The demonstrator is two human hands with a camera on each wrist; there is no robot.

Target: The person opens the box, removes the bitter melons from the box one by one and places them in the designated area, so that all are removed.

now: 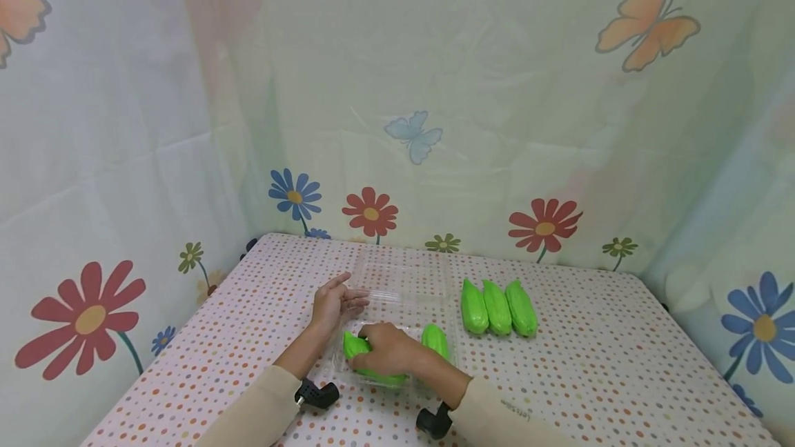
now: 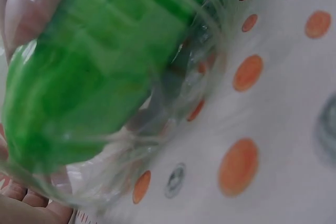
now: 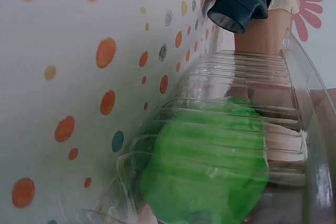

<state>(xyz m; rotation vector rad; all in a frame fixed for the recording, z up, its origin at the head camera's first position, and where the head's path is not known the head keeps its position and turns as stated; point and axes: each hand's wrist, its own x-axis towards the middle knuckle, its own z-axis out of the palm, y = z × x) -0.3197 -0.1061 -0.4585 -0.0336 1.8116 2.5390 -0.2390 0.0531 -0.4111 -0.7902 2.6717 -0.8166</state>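
A clear plastic box (image 1: 338, 365) holds green, ridged, elongated gourd-like vegetables. My right hand (image 1: 390, 350) reaches into it and grips one vegetable (image 1: 354, 345), which lies slantwise along the front left. A second vegetable (image 1: 435, 341) sits at the right end of the box, beside my right wrist. By the box's back left corner is my left hand (image 1: 335, 303), its fingers extended toward the raised lid side. Through the clear wall, the left wrist view shows a green vegetable (image 2: 100, 66) close up. Green also appears behind the ridged plastic wall (image 3: 294, 177) in the right wrist view.
The clear lid (image 1: 400, 276) lies open behind the box. Three more green vegetables (image 1: 499, 309) lie side by side to the right on the dotted tablecloth (image 1: 596, 364). Fabric with flowers and butterflies hangs around the table.
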